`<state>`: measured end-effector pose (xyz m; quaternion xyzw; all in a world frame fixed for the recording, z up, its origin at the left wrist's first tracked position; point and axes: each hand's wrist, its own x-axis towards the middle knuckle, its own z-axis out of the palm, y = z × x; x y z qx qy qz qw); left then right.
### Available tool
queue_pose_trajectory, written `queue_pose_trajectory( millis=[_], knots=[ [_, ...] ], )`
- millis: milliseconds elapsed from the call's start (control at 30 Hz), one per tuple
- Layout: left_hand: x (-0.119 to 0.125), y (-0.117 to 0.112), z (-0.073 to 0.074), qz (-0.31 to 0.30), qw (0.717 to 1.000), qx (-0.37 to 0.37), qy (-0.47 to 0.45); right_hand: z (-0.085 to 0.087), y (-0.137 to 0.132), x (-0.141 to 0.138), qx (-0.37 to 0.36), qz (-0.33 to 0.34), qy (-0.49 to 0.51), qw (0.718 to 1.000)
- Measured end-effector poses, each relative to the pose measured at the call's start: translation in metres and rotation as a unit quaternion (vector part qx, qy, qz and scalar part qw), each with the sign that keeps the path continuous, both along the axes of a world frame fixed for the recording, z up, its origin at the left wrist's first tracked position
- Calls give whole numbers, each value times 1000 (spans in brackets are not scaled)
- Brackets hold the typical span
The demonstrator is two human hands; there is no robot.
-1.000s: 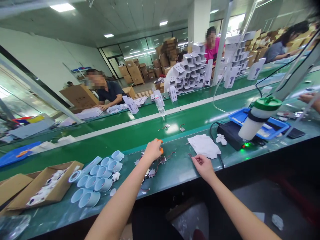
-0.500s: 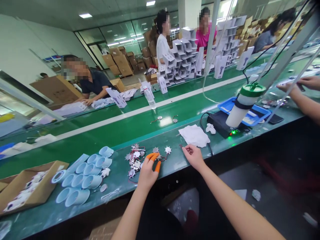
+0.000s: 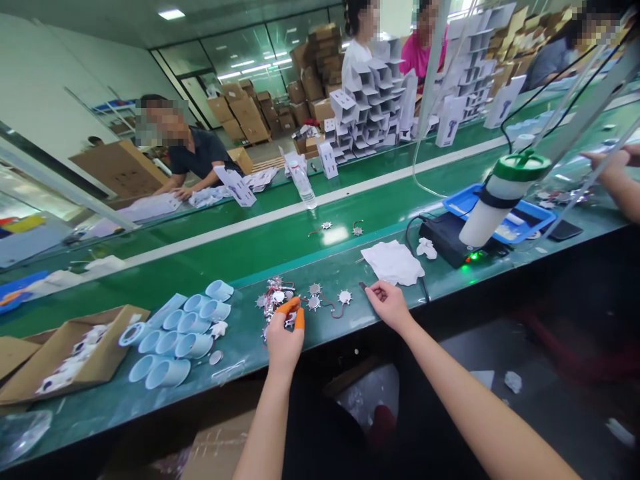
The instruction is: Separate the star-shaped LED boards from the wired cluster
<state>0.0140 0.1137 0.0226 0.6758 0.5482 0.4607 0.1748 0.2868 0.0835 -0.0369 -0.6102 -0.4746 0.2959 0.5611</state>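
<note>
The left hand (image 3: pixel 284 343) has two orange finger cots (image 3: pixel 299 319), its fingers slightly spread over a heap of spiked metal discs (image 3: pixel 275 293) — the right hand's (image 3: pixel 390 305) fingers (image 3: pixel 373 288) are pressed together, beside one white cloth (image 3: pixel 393 262).

The person's left hand (image 3: pixel 284 343) has drawn back toward 6 o'clock, its orange finger cots (image 3: pixel 299 319) now parted and no longer curled, leaving the heap of spiked metal discs (image 3: pixel 276 297) uncovered at 12 o'clock. A co-worker in a white top (image 3: pixel 356 60) has come into view beyond the white carton stacks (image 3: pixel 373 100), and only one co-worker's hand (image 3: pixel 607 160) now shows at 2 o'clock.
</note>
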Motion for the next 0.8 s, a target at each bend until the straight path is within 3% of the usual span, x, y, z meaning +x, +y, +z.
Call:
queue_pose_trajectory(
  millis=[100, 200, 267, 367, 500, 667, 800],
  knots=[
    [17, -17, -10, -47, 995, 37, 82, -2, 1, 0, -3, 1, -9, 1000],
    [53, -23, -22, -139, 968, -3, 209, -4, 3, 0, -2, -3, -9, 1000],
    [77, -17, -27, -146, 953, -29, 265, -4, 4, 1, 0, -6, 4, 1000],
    [98, 1, -23, -123, 954, -41, 270, -4, 5, 2, 2, -10, 27, 1000],
    [96, 19, -6, -106, 967, -75, 219, -2, 4, 2, 10, -13, 36, 999],
    [79, 12, 0, -107, 963, -204, 141, -1, 4, 2, 13, -19, 38, 999],
    [66, -2, -8, -75, 969, -147, 186, 1, 1, 2, 11, -14, 43, 999]
  ],
)
